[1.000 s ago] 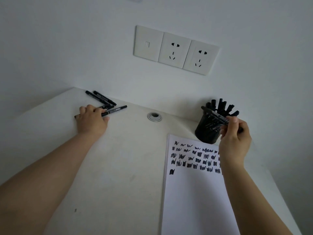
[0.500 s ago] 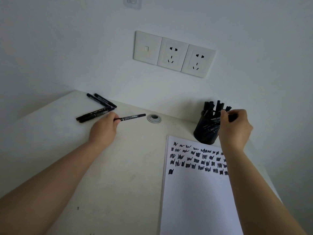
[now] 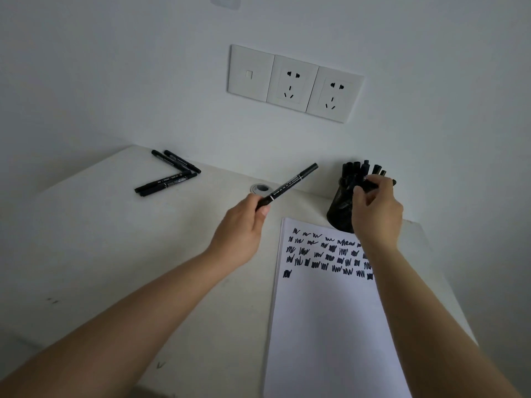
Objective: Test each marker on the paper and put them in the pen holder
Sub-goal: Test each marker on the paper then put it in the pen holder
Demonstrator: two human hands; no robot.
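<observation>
**Marker in L hand, tested one going into holder**

Head view (only view):

- L hand (image 3: 244, 225), frame centre, pinches a marker (image 3: 288, 186) by its near end; barrel points up-right, lifted off the desk (image 3: 115, 254), cap on as far as I can tell.
- R hand (image 3: 376, 211), centre-right, fingers curled round a 2nd marker (image 3: 373, 183) at the rim of the holder (image 3: 340, 214). Mostly hidden by the fingers; can't tell if it is fully seated.
- Holder stands just past the paper's upper-right corner, already packed w/ black markers.
- Paper (image 3: 324, 326) lower right; top part carries rows of black scribbles, last row has one mark at its left end.
- 4 untested markers (image 3: 169, 175) lie in a loose pile, upper left of desk.
- Cable grommet (image 3: 260, 188) between pile and holder; sockets (image 3: 293, 81) on wall above.

Step (judgement): drop-off of a tested marker overlapping w/ pick-up of the next one. Task well along; approx 5 left incl. the one in L hand.

Next move calls for: R hand lets go in the holder and comes over to pull the cap; tip then goes down beside the lone mark in the last row.

Vs 0.5 s ago: L hand has carried its marker right, from near the pile to over the grommet, and tipped it up steeper. R hand stays at the holder rim, little change. Pile and paper unmoved.
</observation>
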